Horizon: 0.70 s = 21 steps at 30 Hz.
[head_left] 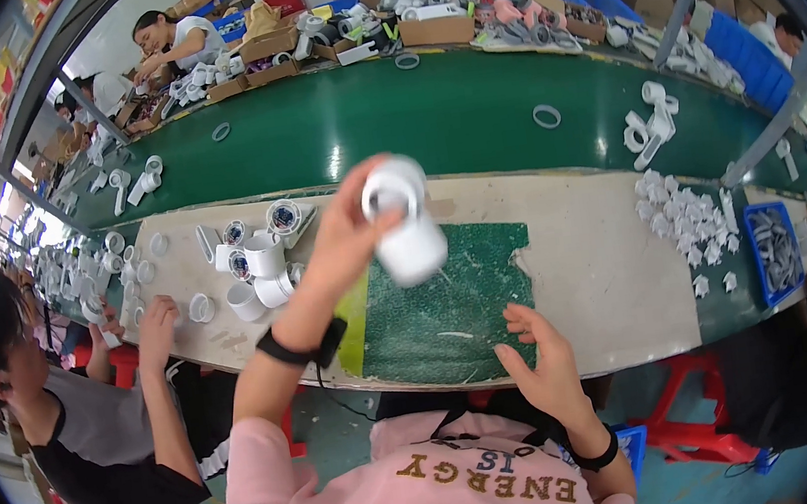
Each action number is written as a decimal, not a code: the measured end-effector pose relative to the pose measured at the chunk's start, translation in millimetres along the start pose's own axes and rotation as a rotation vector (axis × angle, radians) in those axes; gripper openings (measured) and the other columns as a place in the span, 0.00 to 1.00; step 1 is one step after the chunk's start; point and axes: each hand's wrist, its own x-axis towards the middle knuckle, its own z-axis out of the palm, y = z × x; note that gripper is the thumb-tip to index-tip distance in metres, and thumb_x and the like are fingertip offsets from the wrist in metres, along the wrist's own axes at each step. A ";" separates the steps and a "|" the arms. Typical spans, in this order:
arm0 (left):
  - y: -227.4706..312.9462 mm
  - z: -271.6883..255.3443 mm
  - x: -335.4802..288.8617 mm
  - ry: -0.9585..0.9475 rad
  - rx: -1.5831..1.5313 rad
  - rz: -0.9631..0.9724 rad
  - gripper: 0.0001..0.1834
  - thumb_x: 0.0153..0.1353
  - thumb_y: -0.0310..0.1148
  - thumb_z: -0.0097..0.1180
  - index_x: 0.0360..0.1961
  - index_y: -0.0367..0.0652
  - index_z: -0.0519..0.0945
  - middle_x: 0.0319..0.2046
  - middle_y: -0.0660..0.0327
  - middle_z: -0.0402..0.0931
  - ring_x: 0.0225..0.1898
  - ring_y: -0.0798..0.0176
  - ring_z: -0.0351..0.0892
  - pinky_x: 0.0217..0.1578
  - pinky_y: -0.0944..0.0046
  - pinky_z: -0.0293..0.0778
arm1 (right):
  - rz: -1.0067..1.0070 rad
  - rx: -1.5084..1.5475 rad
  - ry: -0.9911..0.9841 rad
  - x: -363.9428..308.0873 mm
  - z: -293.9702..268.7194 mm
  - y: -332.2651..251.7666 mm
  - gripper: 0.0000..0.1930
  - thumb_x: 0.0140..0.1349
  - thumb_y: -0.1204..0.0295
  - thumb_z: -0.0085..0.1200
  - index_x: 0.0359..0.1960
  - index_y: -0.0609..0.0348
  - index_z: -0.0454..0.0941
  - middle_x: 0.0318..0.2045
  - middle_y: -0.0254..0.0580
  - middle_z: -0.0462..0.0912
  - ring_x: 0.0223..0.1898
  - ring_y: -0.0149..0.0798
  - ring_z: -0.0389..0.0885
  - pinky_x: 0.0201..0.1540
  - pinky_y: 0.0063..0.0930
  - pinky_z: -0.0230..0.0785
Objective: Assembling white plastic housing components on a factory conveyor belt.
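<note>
Pink shirt, one, at the lower edge. Right hand: holding nothing, fingers loosely parted, by the right edge of a green mat. Left hand: fingers and thumb closed round the upper end of one white cylindrical part, blurred, above the mat's far left corner. White housings, grouped, left. Small white pieces, heaped, right. Green belt, beyond. Cardboard boxes, loaded, farther back.
</note>
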 end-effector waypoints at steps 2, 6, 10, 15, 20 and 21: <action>-6.1 -10.6 58.5 0.111 0.064 0.041 0.39 0.49 0.38 0.66 0.59 0.36 0.61 0.48 0.53 0.72 0.49 0.58 0.73 0.49 0.62 0.69 | 0.045 -0.023 -0.033 -1.5 -11.5 1.3 0.24 0.54 0.72 0.57 0.52 0.67 0.67 0.44 0.54 0.76 0.41 0.44 0.77 0.42 0.33 0.70; -10.0 -18.0 95.9 0.470 0.454 0.048 0.38 0.53 0.35 0.62 0.61 0.36 0.57 0.54 0.49 0.66 0.55 0.57 0.66 0.53 0.61 0.64 | 0.007 -0.098 -0.083 3.2 -27.8 5.5 0.23 0.54 0.71 0.57 0.51 0.66 0.67 0.43 0.52 0.75 0.38 0.43 0.78 0.39 0.32 0.71; -53.1 16.0 48.9 0.181 0.660 0.254 0.36 0.54 0.36 0.61 0.61 0.38 0.59 0.57 0.52 0.63 0.57 0.58 0.64 0.53 0.60 0.64 | 0.048 -0.168 -0.102 13.8 -52.8 17.2 0.22 0.54 0.71 0.56 0.51 0.65 0.68 0.44 0.51 0.75 0.37 0.43 0.78 0.38 0.32 0.72; -79.6 69.5 -19.2 -0.403 -0.096 -0.337 0.21 0.60 0.30 0.55 0.54 0.40 0.67 0.48 0.58 0.73 0.42 0.66 0.76 0.42 0.68 0.71 | 0.046 -0.285 -0.147 39.9 -70.8 26.7 0.21 0.53 0.74 0.56 0.50 0.65 0.69 0.45 0.50 0.76 0.37 0.39 0.79 0.37 0.28 0.72; -87.4 73.0 -4.2 -0.436 -0.196 -0.421 0.17 0.63 0.37 0.50 0.49 0.38 0.73 0.40 0.60 0.78 0.40 0.68 0.77 0.38 0.72 0.70 | 0.003 -0.343 -0.245 70.8 -75.6 38.0 0.21 0.53 0.70 0.57 0.49 0.63 0.69 0.44 0.50 0.76 0.34 0.42 0.79 0.36 0.30 0.72; -92.4 69.6 2.2 -0.438 -0.199 -0.413 0.17 0.63 0.37 0.50 0.49 0.38 0.73 0.40 0.60 0.78 0.40 0.68 0.77 0.38 0.72 0.70 | -0.001 -0.350 -0.243 79.2 -79.3 45.7 0.21 0.53 0.70 0.57 0.49 0.63 0.69 0.44 0.50 0.76 0.34 0.42 0.79 0.36 0.30 0.72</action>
